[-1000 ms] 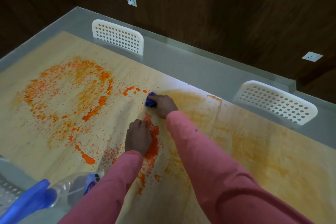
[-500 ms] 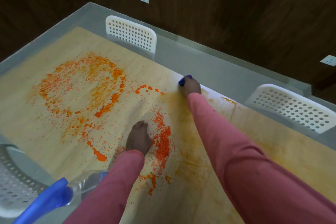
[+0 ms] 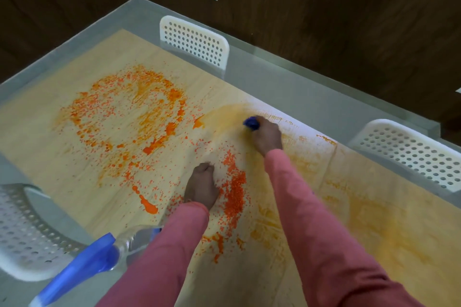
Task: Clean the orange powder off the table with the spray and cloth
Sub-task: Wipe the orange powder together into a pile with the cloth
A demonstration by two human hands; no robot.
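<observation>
Orange powder [image 3: 129, 117] lies in a wide ring on the left half of the wooden table [image 3: 50, 164], with a denser patch [image 3: 234, 189] between my hands. My right hand [image 3: 268, 136] grips a small blue cloth [image 3: 251, 122] and presses it on the table near the far edge, amid a yellow smear. My left hand [image 3: 202, 187] rests on the table as a fist and holds nothing that I can see. A clear spray bottle [image 3: 136, 238] with a blue trigger head lies at the near left, partly hidden by my left sleeve.
The right half of the table bears pale yellow wipe streaks [image 3: 349, 219]. White perforated chairs stand at the far side [image 3: 197, 42], far right [image 3: 414, 154] and near left [image 3: 22, 234]. A glass border [image 3: 287, 92] rims the table.
My right hand swept the cloth from the table's middle out to the far edge. The orange spots left of the cloth are now smeared. My left hand stayed in place.
</observation>
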